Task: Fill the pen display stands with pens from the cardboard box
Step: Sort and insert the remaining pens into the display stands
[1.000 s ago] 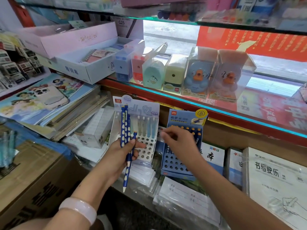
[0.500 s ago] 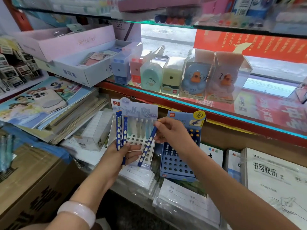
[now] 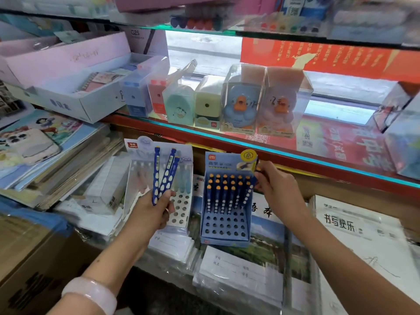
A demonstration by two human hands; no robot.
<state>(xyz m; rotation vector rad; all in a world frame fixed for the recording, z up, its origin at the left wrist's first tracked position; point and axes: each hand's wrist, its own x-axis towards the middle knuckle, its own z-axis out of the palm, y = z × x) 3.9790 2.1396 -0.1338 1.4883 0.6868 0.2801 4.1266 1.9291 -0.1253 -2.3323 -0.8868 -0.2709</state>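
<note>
The left hand point(image 3: 151, 211) is raised with fingers curled around three pens point(image 3: 164, 176) fanned upward, while the right hand point(image 3: 276, 186), forearm extended, pinches a pen point(image 3: 247, 192) at its fingertips.

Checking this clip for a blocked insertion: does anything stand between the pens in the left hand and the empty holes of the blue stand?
Nothing visible does. The left hand grips three dark blue white-dotted pens in front of the white perforated stand. The blue cardboard display stand beside it has open front rows, while the right hand works at its upper right corner.
</note>
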